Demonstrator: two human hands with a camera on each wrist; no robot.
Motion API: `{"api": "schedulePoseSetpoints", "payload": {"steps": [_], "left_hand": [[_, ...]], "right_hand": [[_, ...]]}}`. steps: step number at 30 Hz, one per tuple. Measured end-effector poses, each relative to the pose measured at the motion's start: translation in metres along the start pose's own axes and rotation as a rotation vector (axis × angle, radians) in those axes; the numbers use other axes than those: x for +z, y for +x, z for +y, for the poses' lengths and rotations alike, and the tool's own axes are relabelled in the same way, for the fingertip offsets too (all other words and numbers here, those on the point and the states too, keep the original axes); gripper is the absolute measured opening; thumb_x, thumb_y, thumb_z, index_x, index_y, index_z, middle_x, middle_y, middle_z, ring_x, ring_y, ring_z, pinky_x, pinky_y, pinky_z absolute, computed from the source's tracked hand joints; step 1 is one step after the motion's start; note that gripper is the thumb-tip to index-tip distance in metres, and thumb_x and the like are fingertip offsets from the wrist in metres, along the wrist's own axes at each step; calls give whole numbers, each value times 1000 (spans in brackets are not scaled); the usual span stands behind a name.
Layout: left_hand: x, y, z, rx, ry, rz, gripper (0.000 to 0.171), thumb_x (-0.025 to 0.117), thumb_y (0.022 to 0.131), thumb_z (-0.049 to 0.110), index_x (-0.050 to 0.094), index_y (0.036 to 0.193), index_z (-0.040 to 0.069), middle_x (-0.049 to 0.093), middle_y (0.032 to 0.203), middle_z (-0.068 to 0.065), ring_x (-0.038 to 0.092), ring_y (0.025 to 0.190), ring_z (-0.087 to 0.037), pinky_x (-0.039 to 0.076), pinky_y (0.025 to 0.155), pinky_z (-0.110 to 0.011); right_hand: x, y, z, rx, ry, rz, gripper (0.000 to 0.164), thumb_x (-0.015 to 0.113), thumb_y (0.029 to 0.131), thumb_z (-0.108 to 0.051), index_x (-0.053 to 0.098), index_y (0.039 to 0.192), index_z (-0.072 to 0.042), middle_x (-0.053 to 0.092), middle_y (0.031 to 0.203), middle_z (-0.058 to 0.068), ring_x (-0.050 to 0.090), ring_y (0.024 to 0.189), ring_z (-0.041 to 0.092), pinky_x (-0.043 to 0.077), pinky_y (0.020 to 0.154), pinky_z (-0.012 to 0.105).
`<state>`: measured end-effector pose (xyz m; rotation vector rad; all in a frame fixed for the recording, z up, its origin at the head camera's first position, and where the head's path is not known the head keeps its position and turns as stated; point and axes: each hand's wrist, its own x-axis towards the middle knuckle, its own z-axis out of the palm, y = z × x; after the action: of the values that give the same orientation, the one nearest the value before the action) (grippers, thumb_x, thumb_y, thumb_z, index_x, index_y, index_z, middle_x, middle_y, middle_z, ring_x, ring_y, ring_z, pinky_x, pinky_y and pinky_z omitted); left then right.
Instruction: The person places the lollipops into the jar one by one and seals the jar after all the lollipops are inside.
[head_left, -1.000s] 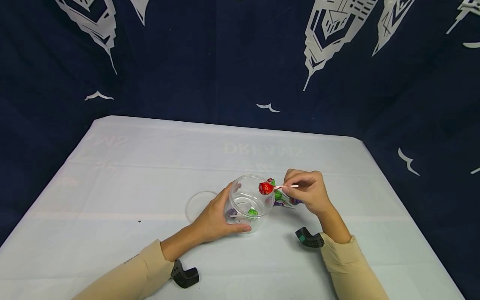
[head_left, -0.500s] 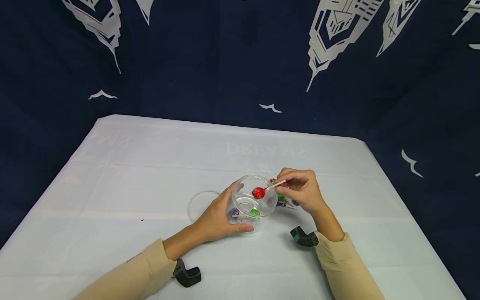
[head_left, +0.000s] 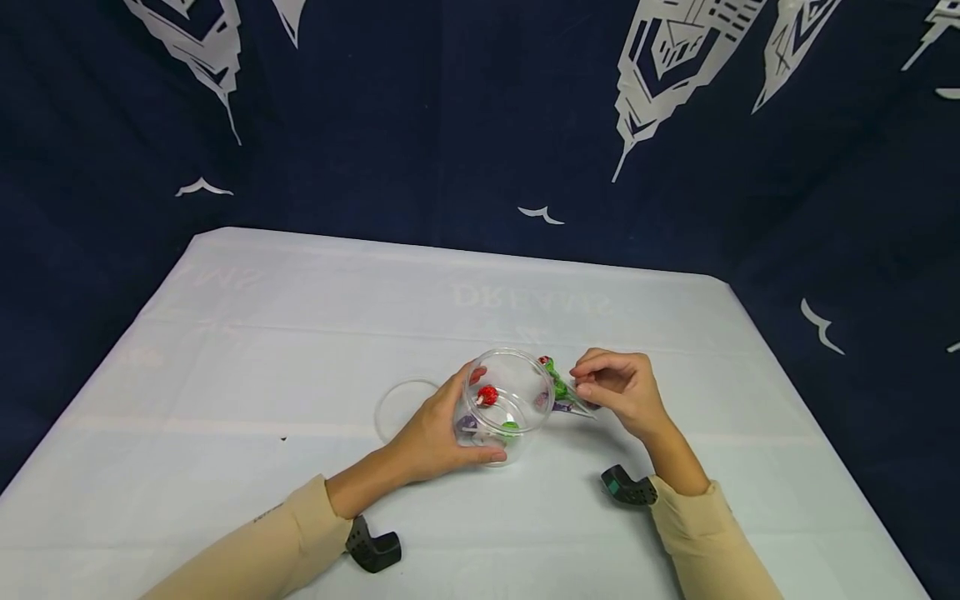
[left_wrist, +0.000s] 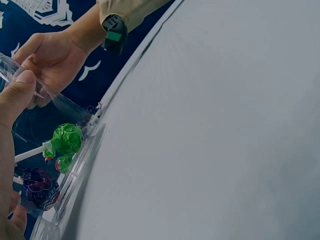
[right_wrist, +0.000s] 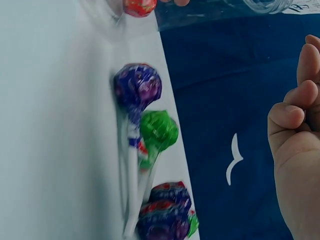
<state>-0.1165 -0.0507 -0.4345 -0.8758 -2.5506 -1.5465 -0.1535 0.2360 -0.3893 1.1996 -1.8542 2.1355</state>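
Note:
My left hand [head_left: 435, 437] grips a clear plastic jar [head_left: 517, 446] round its side, the mouth tilted up toward me. Inside it are a red lollipop [head_left: 487, 395], a green lollipop [left_wrist: 67, 139] and a purple lollipop [left_wrist: 41, 189]. My right hand [head_left: 618, 392] is right of the jar, fingers loosely bent, with nothing seen between them. Just left of that hand, beside the jar, lie several wrapped lollipops; the right wrist view shows a loose purple lollipop [right_wrist: 137, 85] and a loose green lollipop [right_wrist: 159, 130] among them.
A clear round lid-like ring [head_left: 378, 408] lies on the white-covered table [head_left: 225, 375] left of the jar, partly behind my left hand. A dark blue curtain [head_left: 375, 125] with white prints hangs behind the table.
The red lollipop, pinched by its stick over the jar's mouth earlier, has been let go and is inside the jar. My right hand has drawn back to the right; the left hand keeps its grip.

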Motion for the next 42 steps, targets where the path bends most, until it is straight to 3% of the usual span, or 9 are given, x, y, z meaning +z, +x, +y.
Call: {"api": "schedulePoseSetpoints", "payload": {"steps": [10, 17, 21, 28, 34, 42], "left_hand": [[0, 0, 1, -14, 0, -10, 114, 90, 70, 43, 21, 157, 12, 38, 154, -7, 38, 139, -23, 33, 112, -48], [0, 0, 1, -17, -4, -14, 114, 90, 70, 42, 21, 157, 12, 38, 154, -6, 38, 139, -22, 32, 113, -47], [0, 1, 1, -25, -7, -21, 114, 89, 71, 42, 21, 157, 12, 37, 154, -6, 37, 140, -21, 32, 113, -46], [-1, 1, 2, -31, -9, -20, 114, 90, 70, 42, 21, 157, 13, 37, 154, -3, 37, 140, -20, 32, 114, -46], [-1, 1, 2, -37, -9, -23, 114, 89, 70, 44, 22, 157, 12, 38, 154, -5, 38, 139, -21, 32, 113, -46], [-1, 1, 1, -16, 1, -12, 114, 90, 70, 42, 21, 156, 13, 38, 153, -3, 38, 139, -21, 33, 113, -46]], "right_hand": [[-6, -20, -2, 89, -31, 71, 12, 73, 82, 10, 74, 93, 5, 72, 95, 10, 64, 93, 15, 54, 75, 20], [-13, -31, -4, 113, -47, 90, 11, 71, 82, 13, 66, 90, 19, 72, 95, 9, 63, 89, 14, 54, 73, 20], [-17, -40, -4, 95, -43, 94, 16, 72, 82, 12, 63, 90, 22, 71, 95, 12, 64, 89, 15, 54, 72, 20], [-23, -46, -2, 8, -12, 92, 18, 63, 78, 26, 67, 94, 19, 68, 94, 21, 62, 85, 16, 52, 71, 21], [-29, -50, -5, 19, -59, 141, 12, 67, 78, 23, 65, 90, 22, 69, 92, 18, 64, 86, 16, 54, 71, 21], [-42, -57, -7, 14, -93, 193, 11, 61, 77, 29, 60, 88, 27, 69, 90, 15, 60, 80, 15, 51, 68, 21]]}}
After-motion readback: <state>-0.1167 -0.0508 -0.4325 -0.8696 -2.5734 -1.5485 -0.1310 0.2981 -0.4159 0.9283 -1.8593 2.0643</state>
